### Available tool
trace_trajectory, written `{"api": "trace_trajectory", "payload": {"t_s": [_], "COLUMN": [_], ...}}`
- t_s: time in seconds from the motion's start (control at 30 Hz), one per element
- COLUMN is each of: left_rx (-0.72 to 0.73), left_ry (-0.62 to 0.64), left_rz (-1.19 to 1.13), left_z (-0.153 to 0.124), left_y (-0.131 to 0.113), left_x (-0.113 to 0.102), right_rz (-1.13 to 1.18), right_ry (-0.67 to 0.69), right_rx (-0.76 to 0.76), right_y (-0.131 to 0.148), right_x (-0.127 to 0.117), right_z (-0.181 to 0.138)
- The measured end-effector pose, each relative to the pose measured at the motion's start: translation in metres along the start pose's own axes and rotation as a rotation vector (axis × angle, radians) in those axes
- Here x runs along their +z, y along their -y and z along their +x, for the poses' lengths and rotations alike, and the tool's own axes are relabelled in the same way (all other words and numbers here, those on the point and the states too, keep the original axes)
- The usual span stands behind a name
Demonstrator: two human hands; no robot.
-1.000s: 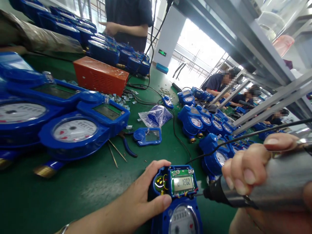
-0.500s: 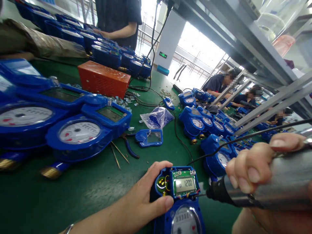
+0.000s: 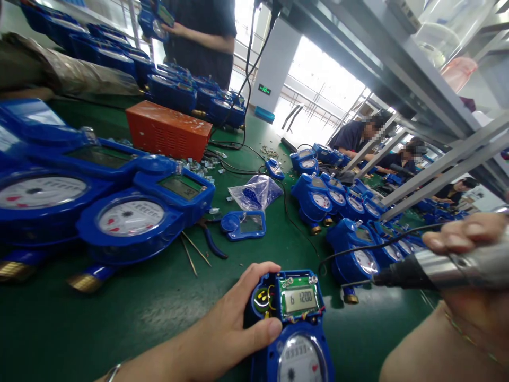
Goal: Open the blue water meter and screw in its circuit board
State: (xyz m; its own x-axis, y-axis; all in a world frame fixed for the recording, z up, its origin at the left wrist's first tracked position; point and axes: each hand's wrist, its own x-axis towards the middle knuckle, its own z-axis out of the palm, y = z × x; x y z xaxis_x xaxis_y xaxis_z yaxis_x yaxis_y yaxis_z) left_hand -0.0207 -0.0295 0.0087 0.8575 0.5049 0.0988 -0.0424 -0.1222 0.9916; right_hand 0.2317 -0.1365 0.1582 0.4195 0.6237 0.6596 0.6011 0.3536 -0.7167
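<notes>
An opened blue water meter (image 3: 294,329) lies at the near edge of the green bench, its green circuit board and lit display (image 3: 299,298) uncovered. My left hand (image 3: 234,323) wraps round the meter's left side, thumb on its edge. My right hand (image 3: 469,249) grips a grey electric screwdriver (image 3: 433,268). The dark tip of the screwdriver hangs in the air to the right of the meter, clear of it. A loose blue meter cover (image 3: 243,224) lies farther back on the bench.
Large blue meters (image 3: 127,217) crowd the left; more meters (image 3: 338,199) run along the right. An orange metal box (image 3: 167,130), a plastic bag of parts (image 3: 256,192), pliers (image 3: 210,241) and black cables lie mid-bench. A person (image 3: 202,32) stands at the far end; others sit at right.
My right hand has drawn the screwdriver away from the meter's right edge, up and to the right. The far person has lifted a meter. My left hand stays put.
</notes>
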Motion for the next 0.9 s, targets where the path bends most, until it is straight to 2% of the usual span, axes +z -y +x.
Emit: {"api": "trace_trajectory", "payload": {"t_s": [0.03, 0.07, 0.1, 0.17, 0.3, 0.37, 0.43, 0.53, 0.6, 0.77, 0.83, 0.9], "left_rx": [0.002, 0.004, 0.003, -0.005, -0.039, -0.059, -0.075, -0.088, -0.091, -0.075, -0.06, -0.039], "left_ry": [-0.002, -0.002, -0.004, -0.013, -0.037, -0.051, -0.065, -0.08, -0.079, -0.052, -0.046, -0.039], "left_rz": [0.005, 0.009, 0.014, 0.024, 0.046, 0.046, 0.043, 0.044, 0.039, 0.024, 0.024, 0.018], "left_z": [0.0, 0.0, 0.0, 0.0, -0.001, -0.002, -0.002, -0.002, -0.001, 0.0, 0.0, 0.001], "left_y": [0.0, 0.0, 0.0, 0.001, 0.002, 0.003, 0.003, 0.003, 0.002, 0.002, 0.003, 0.003], "left_x": [0.0, 0.0, 0.0, 0.0, 0.002, 0.002, 0.003, 0.002, 0.002, 0.001, 0.001, 0.002], "right_rz": [0.051, 0.057, 0.011, -0.194, -0.389, -0.475, -0.554, -0.637, -0.664, -0.633, -0.543, -0.431], "right_ry": [-0.092, -0.113, -0.059, 0.209, 0.355, 0.414, 0.456, 0.481, 0.467, 0.349, 0.414, 0.469], "right_rx": [0.053, 0.154, 0.254, 0.469, 0.563, 0.578, 0.571, 0.518, 0.462, 0.368, 0.313, 0.151], "right_y": [-0.005, -0.014, -0.027, -0.06, -0.126, -0.145, -0.152, -0.148, -0.137, -0.08, -0.056, -0.041], "right_x": [0.006, 0.014, 0.023, 0.042, 0.074, 0.085, 0.092, 0.093, 0.085, 0.048, 0.04, 0.038], "right_z": [0.004, 0.007, 0.007, 0.001, -0.028, -0.041, -0.049, -0.054, -0.057, -0.09, -0.11, -0.125]}}
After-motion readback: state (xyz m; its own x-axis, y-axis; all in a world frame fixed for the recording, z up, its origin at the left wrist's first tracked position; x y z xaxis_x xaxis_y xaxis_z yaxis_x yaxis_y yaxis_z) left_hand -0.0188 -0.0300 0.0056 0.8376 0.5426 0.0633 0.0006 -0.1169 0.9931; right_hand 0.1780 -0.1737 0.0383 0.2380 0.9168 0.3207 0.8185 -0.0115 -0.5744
